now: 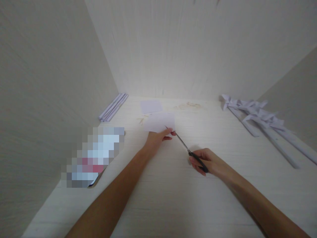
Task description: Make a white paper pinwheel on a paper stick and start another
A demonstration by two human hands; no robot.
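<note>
Nearest, at about five o'clock, the right hand [209, 162] is closed around the dark handles of a pair of scissors [188, 151], its grip wrapped on them while the thin blades run up toward eleven o'clock, their tips touching the lower edge of a white paper card [159, 121]. The left hand [158, 138], just beyond at about twelve o'clock, pinches that card's near edge between thumb and fingers, its grip narrow and holding the card slightly raised over the pale surface [173, 198]. This looks like the very start of a cut: the blades seem barely into the paper. As a judgement, the next move calls for the card to be held taut and steady while the blades close along a straight line, clear of the pinching fingertips. Farther off, a second paper piece [151, 106] lies flat at twelve o'clock, a bundle of folded strips [114, 106] at ten o'clock, and a heap of folded paper shapes [262, 120] at two o'clock.
</note>
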